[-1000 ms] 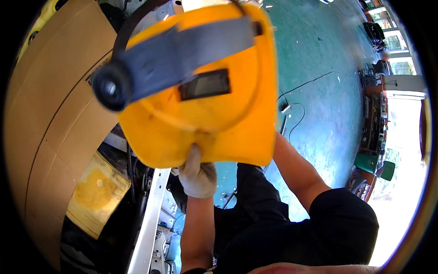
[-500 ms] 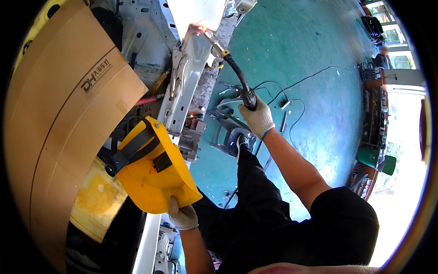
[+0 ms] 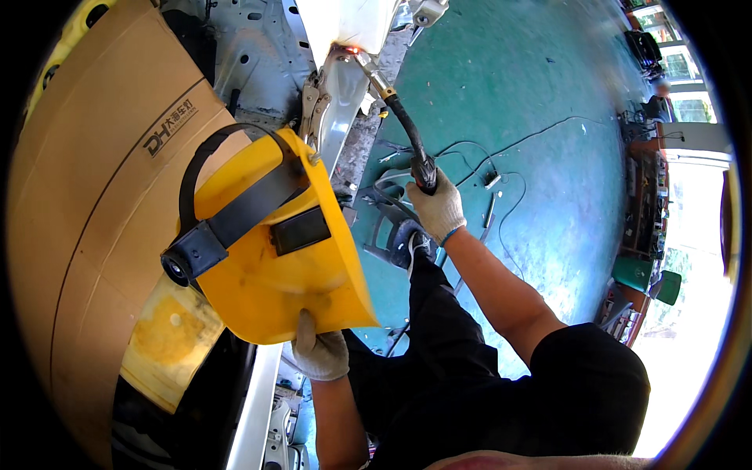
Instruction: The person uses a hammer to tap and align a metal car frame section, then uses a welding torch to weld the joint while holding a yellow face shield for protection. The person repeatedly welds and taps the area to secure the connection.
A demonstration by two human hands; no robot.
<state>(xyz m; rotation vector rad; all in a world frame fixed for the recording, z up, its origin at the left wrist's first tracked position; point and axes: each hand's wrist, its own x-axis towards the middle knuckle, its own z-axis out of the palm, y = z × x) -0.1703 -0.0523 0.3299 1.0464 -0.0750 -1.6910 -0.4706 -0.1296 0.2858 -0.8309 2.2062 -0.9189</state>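
My gloved left hand [image 3: 320, 354] grips the lower edge of a yellow welding mask [image 3: 274, 301], thumb on its inner face. The mask's inside faces up, with a black headband [image 3: 251, 200] and a small dark window [image 3: 301, 232]. In my gloved right hand [image 3: 437, 205] is a welding torch [image 3: 407, 125], its fingers wrapped round the black handle. The torch's metal nozzle points up and left at a glowing orange spot [image 3: 350, 50] on a white metal panel [image 3: 345, 19]. Locking pliers [image 3: 313, 110] clamp the metal just below that spot, partly covered by the mask.
A large cardboard sheet [image 3: 86, 196] fills the left side. Beside my foot on the green floor [image 3: 501, 78] stands a dark stool-like object [image 3: 392, 235], with cables [image 3: 540, 125] trailing off to the right. A workbench [image 3: 646, 196] lines the far right, where a person [image 3: 663, 94] is visible.
The mask has come up and closer, now covering part of the metal rail and pliers. The glow at the torch tip is smaller. My right hand has barely moved.
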